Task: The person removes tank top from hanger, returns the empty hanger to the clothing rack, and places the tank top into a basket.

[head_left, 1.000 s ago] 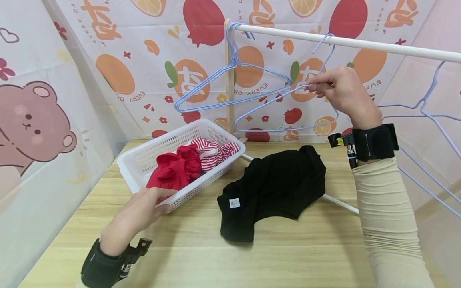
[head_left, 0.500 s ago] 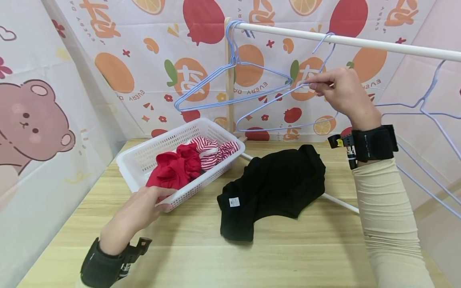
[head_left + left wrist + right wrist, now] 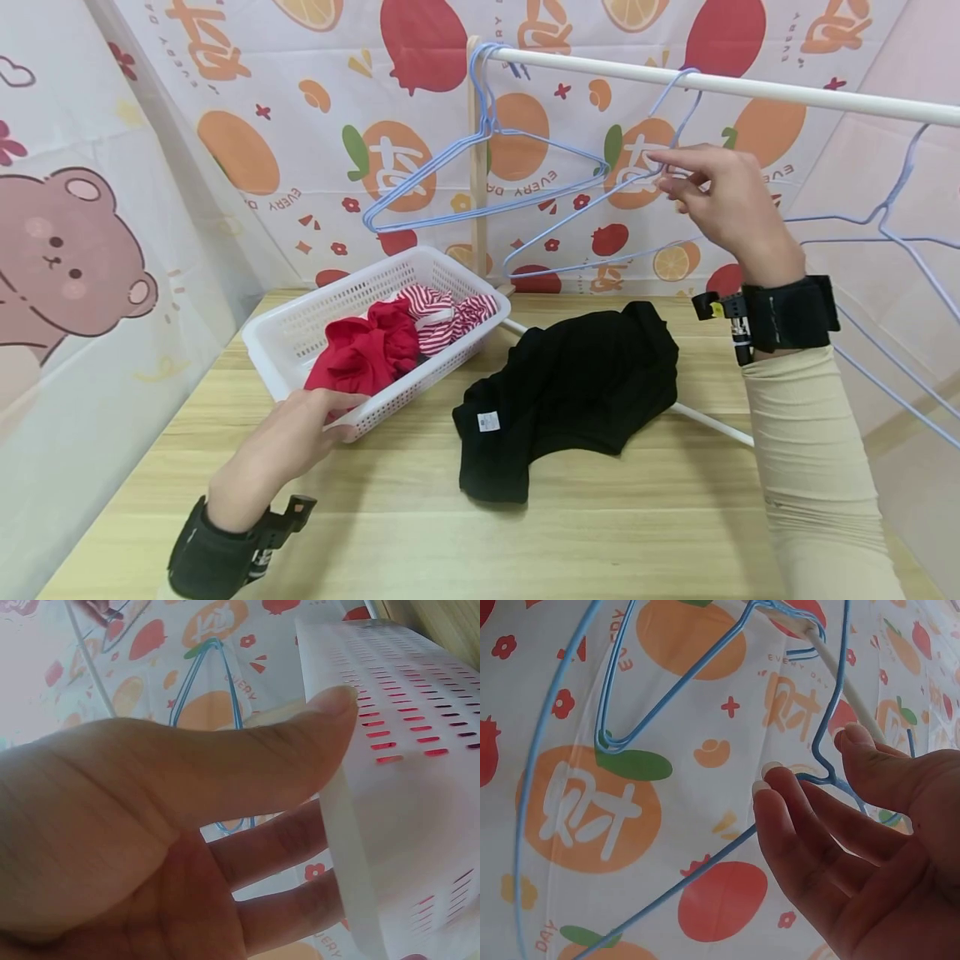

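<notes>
In the head view my left hand (image 3: 288, 437) grips the near corner of a white plastic basket (image 3: 255, 342). The left wrist view has its thumb outside the basket wall (image 3: 412, 810) and its fingers on the other side of the rim. A red garment (image 3: 367, 350) and a red-and-white striped one (image 3: 438, 321) lie inside. My right hand (image 3: 731, 196) is raised at the neck of a blue wire hanger (image 3: 667, 892) hooked on the rail. Its thumb and fingers stand apart around the wire. A black garment (image 3: 577, 383) with a white label lies on the table.
A white rail (image 3: 787, 96) crosses above the table (image 3: 637, 533). Several blue hangers (image 3: 427, 179) hang together at its left end, and another hanger (image 3: 885, 217) at the right. A printed curtain (image 3: 300, 167) stands behind. A white floor bar (image 3: 712, 425) runs beneath the black garment.
My right hand has shifted slightly right, from pinching the hanger's shoulder to its neck, its fingers now spread. The hanger has turned a little. My left hand and the basket stay put.
</notes>
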`<control>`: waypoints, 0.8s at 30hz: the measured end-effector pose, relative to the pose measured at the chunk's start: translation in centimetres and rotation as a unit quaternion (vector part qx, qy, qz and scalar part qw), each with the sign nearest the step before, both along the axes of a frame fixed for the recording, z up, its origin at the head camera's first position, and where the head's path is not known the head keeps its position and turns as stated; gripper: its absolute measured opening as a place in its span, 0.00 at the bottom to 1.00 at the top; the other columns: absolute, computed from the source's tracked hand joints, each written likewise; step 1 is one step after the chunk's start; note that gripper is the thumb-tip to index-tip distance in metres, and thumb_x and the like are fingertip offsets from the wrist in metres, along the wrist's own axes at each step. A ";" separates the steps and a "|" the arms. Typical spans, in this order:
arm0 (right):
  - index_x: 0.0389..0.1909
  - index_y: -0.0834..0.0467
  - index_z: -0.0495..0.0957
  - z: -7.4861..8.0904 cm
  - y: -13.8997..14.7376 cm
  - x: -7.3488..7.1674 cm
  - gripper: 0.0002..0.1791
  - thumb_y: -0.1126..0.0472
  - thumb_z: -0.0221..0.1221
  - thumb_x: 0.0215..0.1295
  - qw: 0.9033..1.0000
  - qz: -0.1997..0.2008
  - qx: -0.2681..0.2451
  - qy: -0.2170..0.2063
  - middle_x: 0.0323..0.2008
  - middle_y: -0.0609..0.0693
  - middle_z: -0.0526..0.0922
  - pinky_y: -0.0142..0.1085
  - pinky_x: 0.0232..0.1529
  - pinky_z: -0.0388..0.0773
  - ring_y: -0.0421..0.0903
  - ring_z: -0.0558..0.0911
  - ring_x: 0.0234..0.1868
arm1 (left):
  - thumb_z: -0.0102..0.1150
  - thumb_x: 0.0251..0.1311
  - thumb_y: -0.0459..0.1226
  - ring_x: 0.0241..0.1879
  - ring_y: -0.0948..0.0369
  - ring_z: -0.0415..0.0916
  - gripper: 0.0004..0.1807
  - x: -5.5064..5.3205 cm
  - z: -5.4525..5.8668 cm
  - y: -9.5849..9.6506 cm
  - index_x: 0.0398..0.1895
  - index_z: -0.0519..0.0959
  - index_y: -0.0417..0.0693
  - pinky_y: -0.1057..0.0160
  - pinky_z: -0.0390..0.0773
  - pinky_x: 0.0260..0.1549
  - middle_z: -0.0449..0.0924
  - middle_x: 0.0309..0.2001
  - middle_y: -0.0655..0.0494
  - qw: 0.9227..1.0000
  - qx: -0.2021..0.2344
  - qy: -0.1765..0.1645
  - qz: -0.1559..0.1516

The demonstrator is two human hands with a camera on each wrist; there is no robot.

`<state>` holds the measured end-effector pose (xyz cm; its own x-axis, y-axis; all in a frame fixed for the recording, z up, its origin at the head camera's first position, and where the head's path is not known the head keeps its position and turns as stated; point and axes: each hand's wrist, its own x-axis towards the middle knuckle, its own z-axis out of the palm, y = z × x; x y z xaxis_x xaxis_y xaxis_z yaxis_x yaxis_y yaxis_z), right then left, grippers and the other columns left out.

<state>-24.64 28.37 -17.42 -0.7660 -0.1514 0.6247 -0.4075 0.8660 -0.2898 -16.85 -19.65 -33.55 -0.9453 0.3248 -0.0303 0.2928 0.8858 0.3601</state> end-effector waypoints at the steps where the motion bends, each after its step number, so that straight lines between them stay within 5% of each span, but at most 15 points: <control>1: 0.67 0.48 0.79 -0.1 0.1 0.1 0.24 0.64 0.63 0.71 1.000 -0.002 0.002 0.004 0.57 0.59 0.85 0.15 0.31 0.65 0.37 0.83 0.35 | 0.75 0.55 0.32 0.42 0.50 0.82 0.25 0.0 0.0 0.0 0.58 0.85 0.44 0.52 0.80 0.35 0.88 0.46 0.41 1.000 0.000 -0.002 0.001; 6: 0.71 0.48 0.75 -0.6 0.6 0.9 0.29 0.65 0.65 0.69 1.000 -0.002 0.012 0.000 0.61 0.62 0.82 0.11 0.33 0.62 0.63 0.88 0.47 | 0.75 0.55 0.32 0.43 0.50 0.82 0.25 0.0 -0.1 0.0 0.58 0.85 0.44 0.51 0.80 0.36 0.88 0.46 0.41 1.000 0.002 0.001 -0.001; 16: 0.55 0.61 0.85 -1.5 1.2 2.1 0.18 0.65 0.69 0.65 0.999 0.017 0.032 -0.013 0.47 0.62 0.85 0.10 0.38 0.63 0.59 0.87 0.44 | 0.75 0.55 0.33 0.43 0.50 0.81 0.25 0.0 0.0 0.1 0.58 0.85 0.44 0.51 0.81 0.36 0.87 0.47 0.41 1.000 0.000 -0.005 0.001; 19: 0.49 0.62 0.86 -2.0 1.2 2.2 0.13 0.64 0.71 0.64 0.994 0.042 0.077 -0.059 0.41 0.58 0.88 0.15 0.40 0.69 0.54 0.86 0.41 | 0.76 0.55 0.33 0.43 0.50 0.82 0.25 0.1 -0.1 0.0 0.58 0.85 0.44 0.49 0.81 0.37 0.87 0.46 0.41 1.000 -0.001 -0.002 -0.002; 24: 0.49 0.60 0.87 -3.8 1.2 2.1 0.13 0.60 0.70 0.66 0.973 0.065 0.103 -0.196 0.39 0.55 0.89 0.34 0.38 0.78 0.51 0.86 0.41 | 0.75 0.55 0.33 0.42 0.50 0.82 0.24 0.1 -0.1 0.0 0.57 0.85 0.44 0.49 0.81 0.37 0.88 0.46 0.42 1.000 -0.002 0.006 -0.004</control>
<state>-22.52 29.56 -21.21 -0.9053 -0.3541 0.2347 -0.4107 0.8710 -0.2697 -16.78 -19.66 -33.65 -0.9428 0.3327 -0.0203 0.3046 0.8849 0.3524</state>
